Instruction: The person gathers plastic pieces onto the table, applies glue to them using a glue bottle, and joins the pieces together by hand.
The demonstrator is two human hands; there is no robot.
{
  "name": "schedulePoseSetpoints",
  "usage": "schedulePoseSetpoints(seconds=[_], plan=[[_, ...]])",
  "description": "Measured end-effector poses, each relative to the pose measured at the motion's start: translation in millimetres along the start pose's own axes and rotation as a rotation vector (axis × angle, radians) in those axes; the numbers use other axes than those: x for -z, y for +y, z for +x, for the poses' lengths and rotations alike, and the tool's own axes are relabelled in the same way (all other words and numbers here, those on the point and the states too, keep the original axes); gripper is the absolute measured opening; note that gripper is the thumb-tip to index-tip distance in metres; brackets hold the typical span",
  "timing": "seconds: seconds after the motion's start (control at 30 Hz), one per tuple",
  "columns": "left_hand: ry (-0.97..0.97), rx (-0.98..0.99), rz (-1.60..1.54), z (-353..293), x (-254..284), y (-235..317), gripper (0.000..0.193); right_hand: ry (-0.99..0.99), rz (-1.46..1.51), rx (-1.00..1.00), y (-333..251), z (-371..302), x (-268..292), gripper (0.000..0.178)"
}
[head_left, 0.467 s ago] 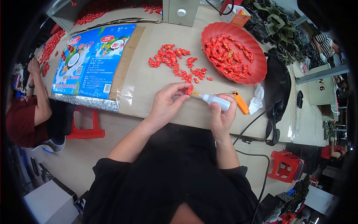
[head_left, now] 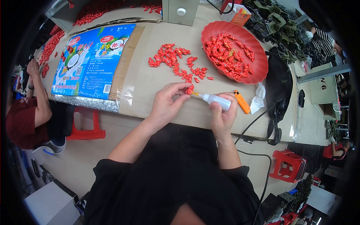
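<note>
Between the thumb and fingers of my left hand (head_left: pixel 168 102) is a small red figurine (head_left: pixel 189 89). My right hand (head_left: pixel 224 114) is wrapped round a white squeeze bottle (head_left: pixel 219 101) with a thin yellowish nozzle (head_left: pixel 198 94). The nozzle points left, its tip at or very near the figurine; whether they touch I cannot tell. Just beyond my hands lies a loose pile of similar red figurines (head_left: pixel 168 56). A red scalloped bowl (head_left: pixel 258 45) behind my right hand holds many more, some with gold tints. Right of the bottle lies an orange lighter (head_left: pixel 242 102).
A crumpled white tissue (head_left: pixel 258 98) lies beside the lighter, near a black bag (head_left: pixel 279 82) and a dark cable (head_left: pixel 258 120). A flattened blue carton (head_left: pixel 93 62) covers the table's left side. A person in a dark red shirt (head_left: pixel 26 120) sits at left, near a red stool (head_left: pixel 88 125).
My hands, the figurine and the bottle hold almost the same pose. At the far right, a person in a striped top has shifted slightly.
</note>
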State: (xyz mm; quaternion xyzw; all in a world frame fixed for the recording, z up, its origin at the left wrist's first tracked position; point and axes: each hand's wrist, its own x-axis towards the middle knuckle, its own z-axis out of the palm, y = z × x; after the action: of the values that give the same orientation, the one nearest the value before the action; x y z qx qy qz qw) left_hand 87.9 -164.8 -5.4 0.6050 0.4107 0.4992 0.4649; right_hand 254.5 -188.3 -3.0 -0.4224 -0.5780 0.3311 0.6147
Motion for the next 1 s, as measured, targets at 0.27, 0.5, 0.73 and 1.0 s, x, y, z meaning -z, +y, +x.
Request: schedulePoseSetpoints(seconds=[0.27,0.5,0.73,1.0], plan=[[-0.034,0.047,0.007,-0.2,1.0,2.3,0.029,-0.012,0.005,0.002,1.9,-0.2,2.1,0.025],[0.056,-0.046,0.026,0.7,-1.7,-6.3,0.029,0.005,-0.048,0.046,2.0,0.1,2.4,0.027],[0.058,-0.049,0.039,1.1,-1.9,-7.6,0.029,-0.005,-0.141,0.112,2.2,0.3,1.5,0.028],[0.067,-0.044,0.064,1.2,-1.1,-4.8,0.029,-0.014,-0.196,0.137,3.7,-0.2,3.5,0.028]])
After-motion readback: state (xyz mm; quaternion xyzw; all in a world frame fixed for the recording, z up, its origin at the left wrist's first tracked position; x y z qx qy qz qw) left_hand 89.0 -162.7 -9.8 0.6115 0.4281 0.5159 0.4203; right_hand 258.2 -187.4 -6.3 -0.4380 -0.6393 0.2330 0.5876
